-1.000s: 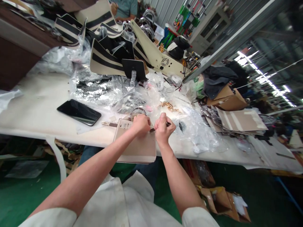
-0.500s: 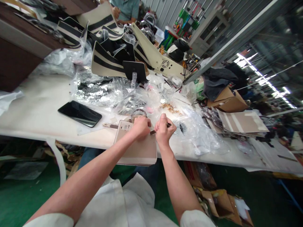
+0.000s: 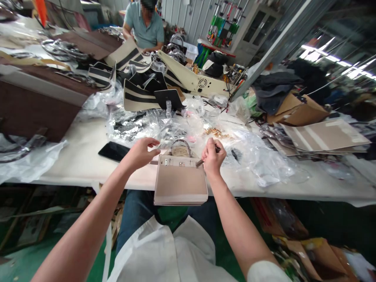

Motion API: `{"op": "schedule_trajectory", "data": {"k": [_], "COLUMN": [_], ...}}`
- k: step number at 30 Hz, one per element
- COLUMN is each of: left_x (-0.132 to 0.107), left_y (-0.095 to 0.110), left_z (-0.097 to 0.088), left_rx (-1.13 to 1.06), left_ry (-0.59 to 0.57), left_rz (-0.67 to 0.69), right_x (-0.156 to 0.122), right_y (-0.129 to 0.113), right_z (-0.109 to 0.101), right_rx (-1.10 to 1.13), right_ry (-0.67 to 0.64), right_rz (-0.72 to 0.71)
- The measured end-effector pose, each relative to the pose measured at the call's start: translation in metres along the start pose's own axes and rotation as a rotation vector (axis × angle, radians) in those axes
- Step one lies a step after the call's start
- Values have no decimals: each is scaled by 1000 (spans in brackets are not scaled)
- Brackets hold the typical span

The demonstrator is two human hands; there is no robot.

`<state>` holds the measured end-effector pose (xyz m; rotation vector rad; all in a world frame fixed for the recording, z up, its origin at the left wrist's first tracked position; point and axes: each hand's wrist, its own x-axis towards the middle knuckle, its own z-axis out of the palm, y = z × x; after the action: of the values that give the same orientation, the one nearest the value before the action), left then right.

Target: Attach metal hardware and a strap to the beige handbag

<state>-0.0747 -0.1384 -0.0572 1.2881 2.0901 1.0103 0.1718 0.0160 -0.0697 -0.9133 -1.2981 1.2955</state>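
A small beige handbag (image 3: 181, 180) lies at the table's front edge, with a dark curved handle (image 3: 179, 144) at its far side and small metal fittings along its upper band. Left of the bag, my left hand (image 3: 143, 152) hovers with fingers apart, holding nothing. At the bag's upper right corner, my right hand (image 3: 215, 156) is closed around a slim dark object (image 3: 217, 149), mostly hidden in the fist. A short brown strap end (image 3: 199, 163) shows just beside that fist; whether the fingers hold it too, I cannot tell.
A black phone (image 3: 113, 151) lies behind my left forearm. Clear plastic bags (image 3: 261, 162) and gold-coloured metal pieces (image 3: 216, 132) cover the table beyond. Striped panels (image 3: 139, 96) stand farther back, where a person (image 3: 145, 27) sits. Flat beige panels (image 3: 329, 137) are stacked at right.
My left hand has let go of the bag's top and moved left, its fingers opening. My right hand stays closed at the bag's right corner. The view has turned leftward and levelled.
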Motion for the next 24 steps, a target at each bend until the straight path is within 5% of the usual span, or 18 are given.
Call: {"op": "schedule_trajectory", "data": {"k": [6, 16, 24], "left_x": [-13, -8, -7], "left_y": [-24, -49, -46], "left_z": [29, 60, 61], "left_rx": [-55, -365, -417], "left_ry": [-104, -60, -50], "left_rz": [-57, -90, -90], "right_x": [-4, -51, -54], "right_y": [-15, 3, 15], "right_z": [17, 102, 110], "right_rx": [49, 172, -26], "right_ry": [-46, -224, -246], "right_rz": [-156, -198, -214]}}
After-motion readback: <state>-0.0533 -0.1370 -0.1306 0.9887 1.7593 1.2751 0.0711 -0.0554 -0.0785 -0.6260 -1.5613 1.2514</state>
